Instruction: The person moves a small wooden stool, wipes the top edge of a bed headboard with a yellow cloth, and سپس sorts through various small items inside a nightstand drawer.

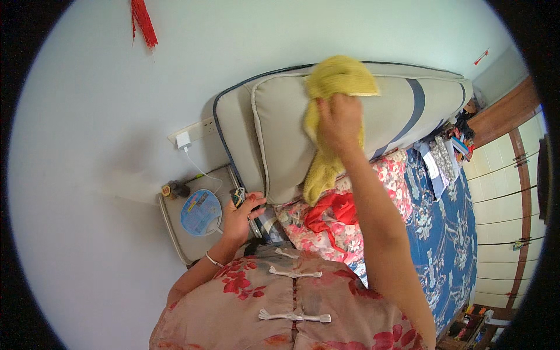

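Observation:
My right hand (341, 124) grips a yellow cloth (341, 76), which lies against the beige padded headboard (284, 131). Part of the cloth reaches over the headboard's upper side, and its other end hangs down towards a floral pillow (393, 175). My left hand (243, 214) is beside the headboard's near end, with a small dark object (237, 197) at its fingers; the object bears a printed pattern, and its kind is unclear. A red cloth (337, 210) lies on the floral bedding below the headboard.
A bedside table (168, 223) at the left carries a blue round hand fan (201, 212) and a dark jar (177, 189). A white charger (183, 141) with a cable sits in the wall socket. Folded clothes (437, 162) lie on the blue patterned bed (450, 223); cabinets (503, 197) stand at the right.

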`<state>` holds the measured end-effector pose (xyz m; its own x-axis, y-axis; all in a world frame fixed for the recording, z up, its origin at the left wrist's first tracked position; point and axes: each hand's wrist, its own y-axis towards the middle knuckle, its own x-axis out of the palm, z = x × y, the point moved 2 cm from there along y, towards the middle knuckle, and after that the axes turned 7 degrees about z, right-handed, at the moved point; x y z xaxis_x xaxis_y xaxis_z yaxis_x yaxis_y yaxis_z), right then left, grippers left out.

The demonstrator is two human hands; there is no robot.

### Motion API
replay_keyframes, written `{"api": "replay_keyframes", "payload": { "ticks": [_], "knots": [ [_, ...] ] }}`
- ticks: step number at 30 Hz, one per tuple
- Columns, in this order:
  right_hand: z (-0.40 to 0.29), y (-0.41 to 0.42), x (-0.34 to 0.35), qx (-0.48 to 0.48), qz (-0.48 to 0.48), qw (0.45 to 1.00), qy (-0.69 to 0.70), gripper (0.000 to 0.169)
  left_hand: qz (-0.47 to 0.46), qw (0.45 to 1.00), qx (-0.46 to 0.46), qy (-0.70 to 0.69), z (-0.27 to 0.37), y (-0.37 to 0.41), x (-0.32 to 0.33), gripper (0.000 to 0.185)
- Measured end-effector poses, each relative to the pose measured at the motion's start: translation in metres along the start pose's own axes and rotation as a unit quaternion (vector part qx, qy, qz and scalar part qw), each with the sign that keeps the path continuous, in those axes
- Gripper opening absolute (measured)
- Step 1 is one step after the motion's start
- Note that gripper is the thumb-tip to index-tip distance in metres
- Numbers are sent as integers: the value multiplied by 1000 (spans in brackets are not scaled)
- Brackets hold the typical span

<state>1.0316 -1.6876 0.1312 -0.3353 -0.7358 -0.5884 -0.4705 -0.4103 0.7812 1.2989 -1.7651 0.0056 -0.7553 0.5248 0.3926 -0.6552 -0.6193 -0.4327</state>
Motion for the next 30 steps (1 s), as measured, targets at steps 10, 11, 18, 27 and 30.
{"api": "replay_keyframes", "payload": {
  "ticks": [10,11,18,27,30],
  "knots": [
    [-44,44,-57,87,-149,930,325,45,52,969,230,66,23,34,2,16],
    [-17,72,-67,181,-150,924,302,47,56,956,275,88,28,40,3,15],
    [270,233,-154,252,330,896,160,59,119,836,493,209,63,90,30,8],
    [388,139,36,298,-289,867,-277,80,126,817,516,223,51,134,25,6],
    [371,162,61,308,-255,858,-323,89,137,787,525,293,62,128,17,8]
  ]
}}
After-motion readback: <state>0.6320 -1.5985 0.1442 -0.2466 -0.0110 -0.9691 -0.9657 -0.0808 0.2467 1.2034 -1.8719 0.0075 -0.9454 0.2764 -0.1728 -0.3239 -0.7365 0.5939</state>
